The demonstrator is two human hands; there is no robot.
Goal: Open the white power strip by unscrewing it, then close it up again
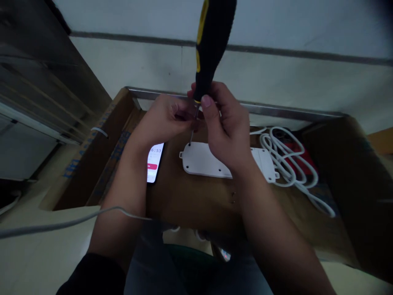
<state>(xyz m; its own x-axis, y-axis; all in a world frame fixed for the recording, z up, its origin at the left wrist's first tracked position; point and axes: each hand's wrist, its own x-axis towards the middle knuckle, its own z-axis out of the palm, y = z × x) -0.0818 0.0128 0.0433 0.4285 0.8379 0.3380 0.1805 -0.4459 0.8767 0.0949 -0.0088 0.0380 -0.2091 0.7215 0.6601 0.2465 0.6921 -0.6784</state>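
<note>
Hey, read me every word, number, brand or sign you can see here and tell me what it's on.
"6:53": on the screen of the phone; anything before the 6 is hidden.
Red button on that screen: lettering too small to read.
Blue print on the cardboard box: too blurred to read.
Screwdriver and white plastic strip: no readable text.

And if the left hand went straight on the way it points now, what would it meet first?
Most likely the screwdriver, at its thin shaft, close to the right hand; the left hand may be touching it, but depth is unclear.
</note>
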